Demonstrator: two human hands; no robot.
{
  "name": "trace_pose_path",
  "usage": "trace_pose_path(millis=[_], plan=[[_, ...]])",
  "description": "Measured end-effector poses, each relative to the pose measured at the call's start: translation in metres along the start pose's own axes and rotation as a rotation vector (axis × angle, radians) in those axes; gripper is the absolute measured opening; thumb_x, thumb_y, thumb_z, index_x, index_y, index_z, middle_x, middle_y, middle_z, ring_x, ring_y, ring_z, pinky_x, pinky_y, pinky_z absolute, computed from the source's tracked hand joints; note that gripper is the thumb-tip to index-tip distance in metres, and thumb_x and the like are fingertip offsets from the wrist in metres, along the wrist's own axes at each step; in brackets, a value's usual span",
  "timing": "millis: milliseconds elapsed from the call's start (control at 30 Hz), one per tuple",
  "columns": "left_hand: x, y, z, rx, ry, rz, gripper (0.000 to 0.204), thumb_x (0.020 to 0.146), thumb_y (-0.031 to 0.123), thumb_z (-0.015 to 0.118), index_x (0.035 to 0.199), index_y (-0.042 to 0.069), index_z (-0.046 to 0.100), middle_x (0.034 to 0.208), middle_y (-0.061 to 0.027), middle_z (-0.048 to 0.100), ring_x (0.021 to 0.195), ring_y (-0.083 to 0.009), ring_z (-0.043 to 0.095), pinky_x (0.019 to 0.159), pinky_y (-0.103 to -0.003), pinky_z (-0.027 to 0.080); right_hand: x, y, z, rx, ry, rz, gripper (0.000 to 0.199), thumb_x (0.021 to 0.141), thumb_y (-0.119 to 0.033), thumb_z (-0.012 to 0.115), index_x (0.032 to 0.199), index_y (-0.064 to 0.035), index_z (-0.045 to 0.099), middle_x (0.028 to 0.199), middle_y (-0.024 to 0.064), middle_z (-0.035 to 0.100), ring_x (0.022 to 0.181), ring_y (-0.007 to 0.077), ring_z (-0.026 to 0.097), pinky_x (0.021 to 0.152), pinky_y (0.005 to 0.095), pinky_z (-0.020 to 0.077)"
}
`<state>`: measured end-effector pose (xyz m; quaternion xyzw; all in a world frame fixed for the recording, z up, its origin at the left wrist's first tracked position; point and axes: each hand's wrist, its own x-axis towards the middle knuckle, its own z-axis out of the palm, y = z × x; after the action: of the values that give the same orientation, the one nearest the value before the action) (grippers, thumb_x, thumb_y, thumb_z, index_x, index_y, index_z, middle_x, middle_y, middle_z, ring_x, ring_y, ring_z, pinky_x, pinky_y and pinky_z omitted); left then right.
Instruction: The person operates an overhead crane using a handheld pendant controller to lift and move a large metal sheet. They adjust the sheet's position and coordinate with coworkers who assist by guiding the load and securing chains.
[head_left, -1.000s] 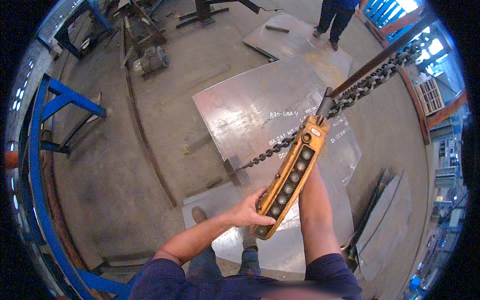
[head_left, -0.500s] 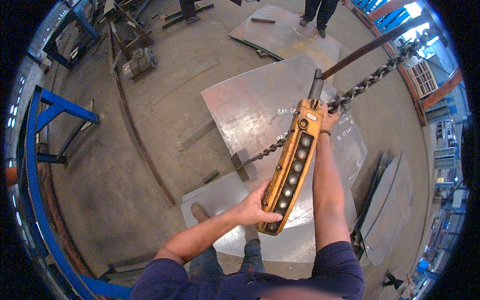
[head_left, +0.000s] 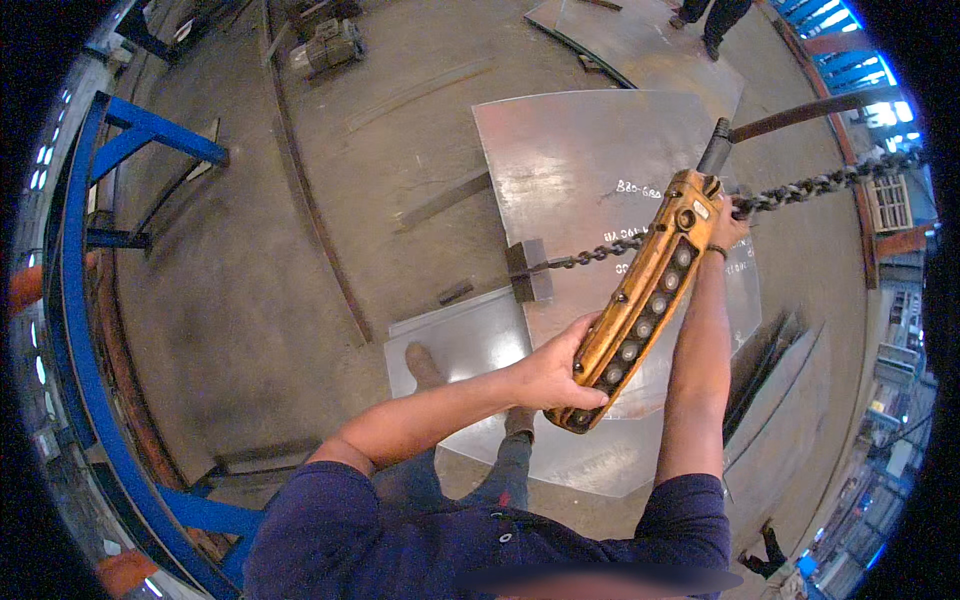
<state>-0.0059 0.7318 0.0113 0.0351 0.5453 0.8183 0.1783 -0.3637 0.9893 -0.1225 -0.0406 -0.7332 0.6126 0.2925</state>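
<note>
A long yellow crane pendant control [head_left: 640, 300] with a row of round buttons slants across the middle of the view. My left hand [head_left: 568, 368] is closed around its lower end, the thumb lying over the buttons near the bottom. Behind the pendant's upper end, my right hand [head_left: 730, 228] is wrapped round a heavy chain [head_left: 815, 190]; the pendant hides part of its fingers. From there the chain runs down left behind the pendant to a dark steel block [head_left: 530, 271] at the edge of a large steel plate [head_left: 560, 140] with chalk marks.
A smaller plate [head_left: 450, 345] lies by my boots. A blue steel frame [head_left: 75, 250] stands at left, and a motor [head_left: 330, 45] sits on the floor beyond. Stacked sheets [head_left: 770, 380] lie at right. Another person's legs [head_left: 720, 20] show at the far edge.
My view has shifted, so the floor and plates sit higher and further right. Both hands, with the pendant and chain, appear further right, and my grip looks the same.
</note>
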Motion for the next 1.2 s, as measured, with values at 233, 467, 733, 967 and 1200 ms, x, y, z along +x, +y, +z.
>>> trace_pose_path(millis=[233,467,733,967,1200], plan=[[-0.008,-0.003,0.02,-0.033,0.092,0.018,0.106,0.068,0.008,0.081,0.15,0.001,0.015,0.136,-0.0117,0.045,0.127,-0.0204,0.043,0.109,-0.033,0.034,0.007,-0.048,-0.027,0.223,0.048,0.242,0.008,0.081,-0.008,0.065,0.081,-0.0028,0.058,0.069,0.0046,0.059,0.052,0.0146,0.056,0.05,0.0317,0.0505],[0.0,-0.016,0.046,-0.026,0.145,0.035,0.1,0.071,0.0,0.078,0.149,0.001,0.015,0.133,-0.01,0.046,0.123,-0.019,0.047,0.107,-0.034,0.036,-0.01,-0.038,-0.046,0.293,0.035,0.246,0.017,0.083,-0.005,0.064,0.093,-0.0046,0.049,0.063,0.0029,0.056,0.05,0.0127,0.053,0.045,0.0301,0.047],[0.008,-0.02,0.035,-0.058,0.122,0.013,0.105,0.068,0.005,0.083,0.15,0.002,0.019,0.14,-0.0096,0.043,0.13,-0.0209,0.042,0.111,-0.037,0.032,-0.033,-0.064,-0.017,0.394,0.013,0.252,0.014,0.083,-0.002,0.061,0.09,-0.0071,0.05,0.068,0.0025,0.054,0.048,0.0126,0.052,0.042,0.029,0.0466],[0.013,-0.016,0.007,-0.176,0.029,-0.026,0.104,0.069,0.009,0.082,0.15,0.001,0.018,0.138,-0.0108,0.044,0.13,-0.0207,0.041,0.111,-0.035,0.031,-0.012,-0.049,0.016,0.104,0.012,-0.007,0.013,0.082,-0.005,0.066,0.088,-0.0057,0.055,0.071,0.0019,0.058,0.055,0.0115,0.053,0.05,0.0287,0.0462],[0.012,-0.015,-0.014,-0.093,-0.046,0.068,0.1,0.068,0.009,0.082,0.148,-0.001,0.022,0.135,-0.0107,0.046,0.128,-0.0203,0.043,0.11,-0.034,0.032,-0.007,-0.006,0.016,0.159,-0.04,0.046,0.015,0.081,-0.008,0.073,0.091,-0.0045,0.062,0.082,0.0007,0.064,0.069,0.0115,0.057,0.065,0.027,0.0491]])
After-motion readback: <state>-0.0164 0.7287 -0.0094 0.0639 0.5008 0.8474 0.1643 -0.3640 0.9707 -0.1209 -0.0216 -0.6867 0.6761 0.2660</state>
